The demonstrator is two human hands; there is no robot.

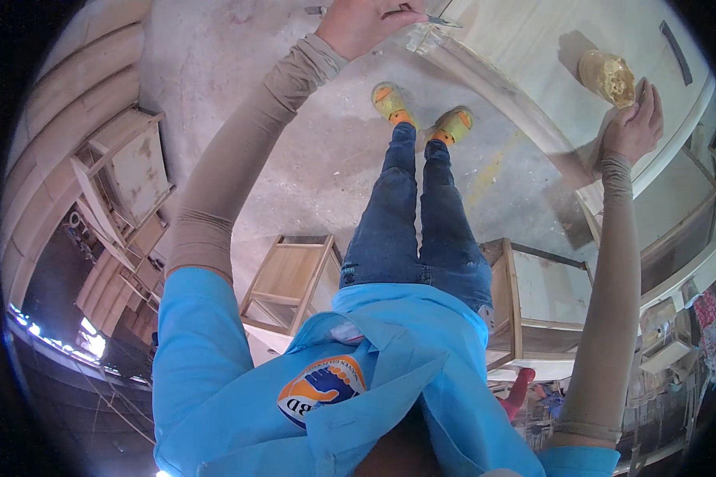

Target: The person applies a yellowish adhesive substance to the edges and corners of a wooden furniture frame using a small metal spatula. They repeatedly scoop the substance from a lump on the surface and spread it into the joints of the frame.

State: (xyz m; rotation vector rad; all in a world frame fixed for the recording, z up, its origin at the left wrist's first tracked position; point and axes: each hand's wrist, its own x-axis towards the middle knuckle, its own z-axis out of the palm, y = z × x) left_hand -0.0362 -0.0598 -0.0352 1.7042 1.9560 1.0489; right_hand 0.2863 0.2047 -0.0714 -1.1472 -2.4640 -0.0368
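Observation:
My left hand (366, 25) is at the top middle, closed on a thin tool that looks like a putty knife (441, 21). Its narrow metal blade points right, over the corner of a pale wooden panel (517, 36). On that panel stands a small tub (601, 65) with lumpy yellowish paste at its open top. Just beside the tub's rim is my right hand (636, 129), its fingers stretched out and apart from the thumb. Whether the thumb touches the rim is hard to tell.
A dark flat strip (676, 52) lies on the panel's far right. Wooden frames with panels (290, 274) stand behind my legs, another (533, 294) to the right. More wooden furniture parts (131, 171) are stacked at left. The floor (310, 159) is dusty concrete.

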